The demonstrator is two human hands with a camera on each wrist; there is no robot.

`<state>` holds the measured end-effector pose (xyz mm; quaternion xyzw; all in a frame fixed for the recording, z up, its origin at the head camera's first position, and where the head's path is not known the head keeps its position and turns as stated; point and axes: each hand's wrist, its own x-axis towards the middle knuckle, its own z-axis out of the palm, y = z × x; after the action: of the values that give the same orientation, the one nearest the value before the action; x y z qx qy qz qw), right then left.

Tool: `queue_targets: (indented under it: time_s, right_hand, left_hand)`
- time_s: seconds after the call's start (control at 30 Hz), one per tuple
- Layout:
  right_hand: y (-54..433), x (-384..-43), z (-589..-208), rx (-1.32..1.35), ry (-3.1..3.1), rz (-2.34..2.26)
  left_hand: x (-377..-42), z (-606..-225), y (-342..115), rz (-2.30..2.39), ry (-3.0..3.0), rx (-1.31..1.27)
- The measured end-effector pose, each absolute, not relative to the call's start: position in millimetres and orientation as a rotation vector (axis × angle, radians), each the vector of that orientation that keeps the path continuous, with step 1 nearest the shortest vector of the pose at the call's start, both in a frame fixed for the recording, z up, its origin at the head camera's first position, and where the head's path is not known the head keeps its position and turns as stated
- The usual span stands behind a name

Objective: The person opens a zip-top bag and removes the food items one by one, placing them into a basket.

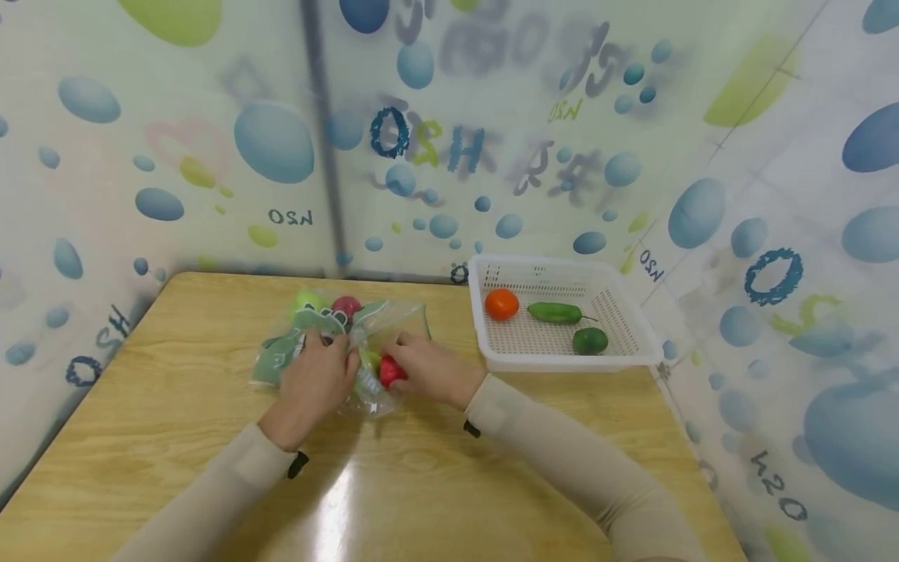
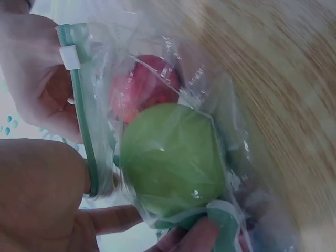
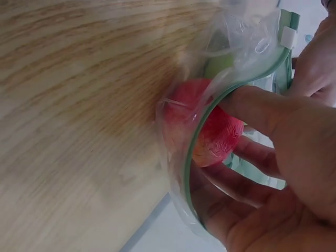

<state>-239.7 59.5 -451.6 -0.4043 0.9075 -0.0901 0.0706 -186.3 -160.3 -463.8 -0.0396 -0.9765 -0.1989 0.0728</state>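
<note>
A clear zip bag (image 1: 370, 394) with a green zip edge and white slider lies on the table, mouth toward the right. My left hand (image 1: 318, 378) grips its left part. Inside is a green apple (image 2: 173, 157), seen through the plastic in the left wrist view. My right hand (image 1: 430, 367) reaches into the mouth and holds a red fruit (image 3: 212, 126) with a yellowish patch between thumb and fingers. Beyond the left hand, a green-printed plastic bag (image 1: 277, 355) lies with a light green fruit (image 1: 307, 300) and a dark red fruit (image 1: 346, 305) by it.
At the back right of the wooden table (image 1: 435, 484) stands a white perforated basket (image 1: 492, 355). It holds a tomato (image 1: 502, 304), a long green pepper (image 1: 555, 313) and a dark green round item (image 1: 590, 340). A patterned curtain (image 1: 435, 203) hangs behind the table.
</note>
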Motion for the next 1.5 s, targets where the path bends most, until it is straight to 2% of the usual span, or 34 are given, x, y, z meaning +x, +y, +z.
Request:
queue_targets:
  time_s: [0.2,0.6,1.5]
  right_hand:
    - [59.6,-239.2,-455.8,-1.225,2.740,-0.310]
    - [72.6,-236.1,-448.9,-1.204,2.781,-0.379]
    - [105.2,-232.1,-411.5,-1.267,2.839,-0.687]
  left_hand:
    - [-185.8,-464.3,-162.7,-0.455,-2.915,-0.078]
    - [-190.5,-462.8,-165.9,-0.651,-3.081,-0.033]
    - [-197.5,-460.7,-174.1,-0.663,-3.146,-0.023]
